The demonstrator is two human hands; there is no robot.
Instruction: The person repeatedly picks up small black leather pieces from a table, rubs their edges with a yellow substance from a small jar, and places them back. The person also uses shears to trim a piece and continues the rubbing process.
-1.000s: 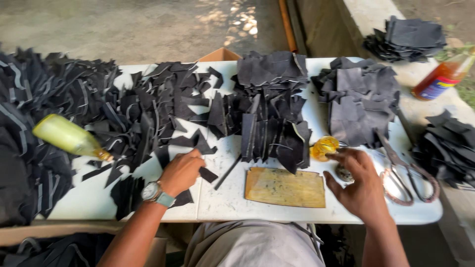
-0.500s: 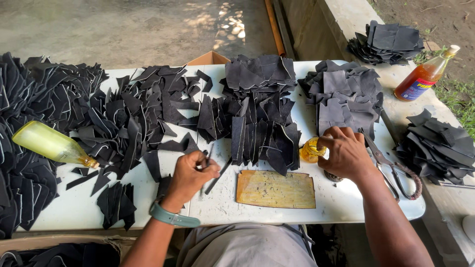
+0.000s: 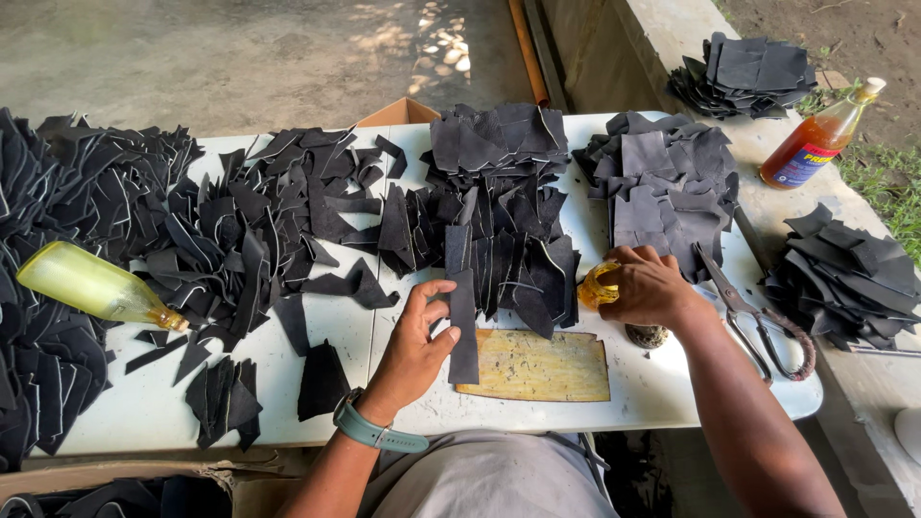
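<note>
A narrow black leather strip [image 3: 463, 326] hangs upright in the person's left hand [image 3: 414, 347], pinched between thumb and fingers just above the near-left corner of a yellowed cutting board [image 3: 537, 366] on the white table [image 3: 336, 326]. Right of the board's far edge, the right hand [image 3: 649, 286] closes around a small yellow container [image 3: 595, 286]. Beyond the board rise stacks of black leather offcuts [image 3: 499, 201]; well to its left lies a pale green bottle [image 3: 91, 286] on its side; to its right rest large scissors [image 3: 758, 321], and far beyond them an amber bottle [image 3: 817, 142] stands on a ledge. Handled well, the strip would likely be laid flat and square on the board, grip kept near one end so the surface stays free.
</note>
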